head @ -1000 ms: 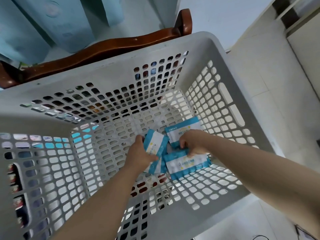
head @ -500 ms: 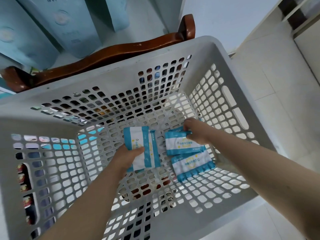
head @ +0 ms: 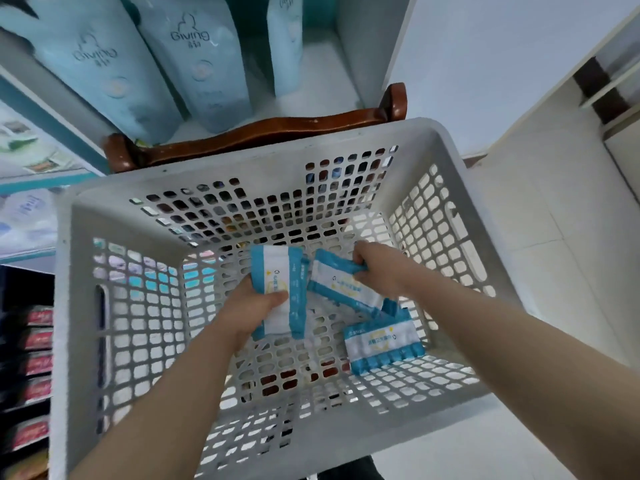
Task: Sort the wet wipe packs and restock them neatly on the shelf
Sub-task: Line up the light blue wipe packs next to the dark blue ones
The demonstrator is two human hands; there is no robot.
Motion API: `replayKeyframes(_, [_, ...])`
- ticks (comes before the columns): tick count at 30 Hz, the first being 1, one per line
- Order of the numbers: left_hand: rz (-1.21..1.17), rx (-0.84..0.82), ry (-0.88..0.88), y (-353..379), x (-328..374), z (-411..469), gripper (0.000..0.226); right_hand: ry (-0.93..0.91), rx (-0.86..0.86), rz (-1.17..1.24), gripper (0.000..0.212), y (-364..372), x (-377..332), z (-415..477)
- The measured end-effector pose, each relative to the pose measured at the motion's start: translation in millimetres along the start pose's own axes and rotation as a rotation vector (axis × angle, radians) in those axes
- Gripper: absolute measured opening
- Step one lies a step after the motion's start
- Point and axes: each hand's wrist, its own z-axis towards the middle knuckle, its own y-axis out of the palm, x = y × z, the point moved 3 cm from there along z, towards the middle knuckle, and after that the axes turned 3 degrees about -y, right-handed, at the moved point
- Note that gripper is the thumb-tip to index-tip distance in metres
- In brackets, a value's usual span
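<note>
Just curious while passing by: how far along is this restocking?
Early on. No wipe pack sits on the shelf in view. In hand: the left hand grips a first pack, the right hand holds a second pack, inside the white basket. Left: the third pack on the basket floor, then shelving all.

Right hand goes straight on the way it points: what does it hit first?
Probably the left pack, held by the left hand: the right hand points up-left at it, the right pack leading. Depth unclear; else the far basket wall.
</note>
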Motion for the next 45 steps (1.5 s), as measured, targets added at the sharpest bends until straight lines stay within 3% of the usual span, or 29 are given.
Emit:
replayKeyframes(8, [-0.375, 0.194, 0.171, -68, 33, -107, 0.016, -0.238, 0.062, 0.095, 0.009, -58, -123, -45])
replayKeyframes(13, [-0.538, 0.324, 0.345, -139, 21, -187, 0.028, -0.404, 0.117, 0.211, 0.016, -82, -226, -74])
replayKeyframes(16, [-0.597, 0.428, 0.435, -188, 0, -234, 0.049, -0.495, 0.123, 0.277, 0.018, -82, -299, -86])
replayKeyframes(19, [-0.642, 0.552, 0.524, -237, -26, -279, 0.03, -0.571, 0.094, 0.36, 0.017, -72, -376, -92])
replayKeyframes(22, [-0.75, 0.684, 0.552, -294, -57, -323, 0.034, -0.61, 0.031, 0.473, 0.016, -55, -458, -98])
replayKeyframes(29, [-0.734, 1.089, 0.598, -445, -119, -425, 0.035, -0.865, 0.008, 0.447, 0.014, 5, -653, -123])
replayKeyframes(34, [-0.689, 1.257, 0.572, -533, -144, -470, 0.042, -0.832, -0.03, 0.545, 0.019, 36, -757, -124])
replayKeyframes(41, [-0.594, 1.334, 0.526, -610, -140, -472, 0.052, -0.856, -0.002, 0.548, 0.025, 49, -833, -89])
replayKeyframes(45, [-0.634, 1.32, 0.517, -644, -131, -454, 0.046, -0.893, 0.001, 0.493, 0.024, 45, -874, -54])
